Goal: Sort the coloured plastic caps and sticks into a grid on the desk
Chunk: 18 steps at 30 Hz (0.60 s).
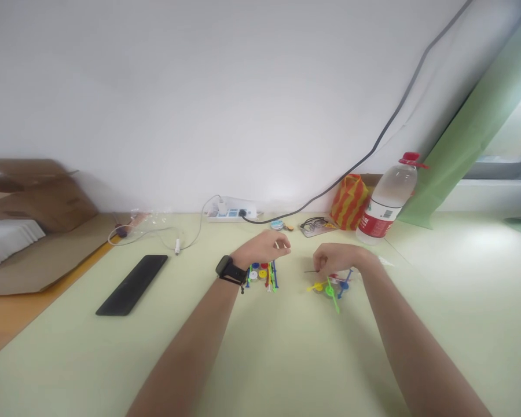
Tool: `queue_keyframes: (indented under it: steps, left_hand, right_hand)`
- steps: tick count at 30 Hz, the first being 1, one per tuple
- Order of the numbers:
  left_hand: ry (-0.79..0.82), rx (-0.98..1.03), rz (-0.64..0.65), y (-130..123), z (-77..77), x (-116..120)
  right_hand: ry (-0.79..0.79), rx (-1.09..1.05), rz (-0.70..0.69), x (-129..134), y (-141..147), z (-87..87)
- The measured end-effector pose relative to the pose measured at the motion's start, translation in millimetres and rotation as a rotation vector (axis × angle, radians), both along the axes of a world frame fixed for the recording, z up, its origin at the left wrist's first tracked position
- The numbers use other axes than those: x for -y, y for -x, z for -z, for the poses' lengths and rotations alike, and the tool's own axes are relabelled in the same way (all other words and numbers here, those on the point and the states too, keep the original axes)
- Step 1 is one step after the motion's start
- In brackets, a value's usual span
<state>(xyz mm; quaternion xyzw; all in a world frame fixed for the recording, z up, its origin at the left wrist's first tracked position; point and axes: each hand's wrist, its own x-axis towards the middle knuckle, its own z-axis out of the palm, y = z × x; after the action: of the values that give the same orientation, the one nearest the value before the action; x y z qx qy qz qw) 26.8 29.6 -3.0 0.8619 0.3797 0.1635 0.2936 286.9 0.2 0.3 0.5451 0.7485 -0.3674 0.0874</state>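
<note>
My left hand (267,246), with a black watch (230,269) on its wrist, hovers over a group of small plastic parts. Its fingers curl loosely, the thumb stands apart, and nothing shows between them. Under it lie a white disc (253,276), a yellow disc (263,274) and several thin coloured arrows (275,276), partly hidden by the hand. My right hand (335,259) is closed in a pinch, and a thin dark rod (309,271) sticks out leftward from its fingertips. Just below it are a green arrow spinner (330,291), a yellow one (316,286) and a blue one (344,285).
A black slab (132,285) lies at left, beside an open cardboard box (69,243). Along the wall are a power strip (231,213), a white cable (178,246), glasses (316,223), a striped bag (349,202) and a large bottle (388,200).
</note>
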Motion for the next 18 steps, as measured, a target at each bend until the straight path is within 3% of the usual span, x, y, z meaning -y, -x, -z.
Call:
queue_keyframes:
  steps: [11,18]
  left_hand:
    - [0.004,-0.005,-0.028,7.4,-2.0,0.0]
    - [0.013,0.009,-0.016,9.4,-0.9,-0.8]
  right_hand:
    - [0.01,-0.12,0.038,5.6,-24.3,-8.6]
    - [0.037,-0.018,-0.07,-0.3,-8.5,-1.5]
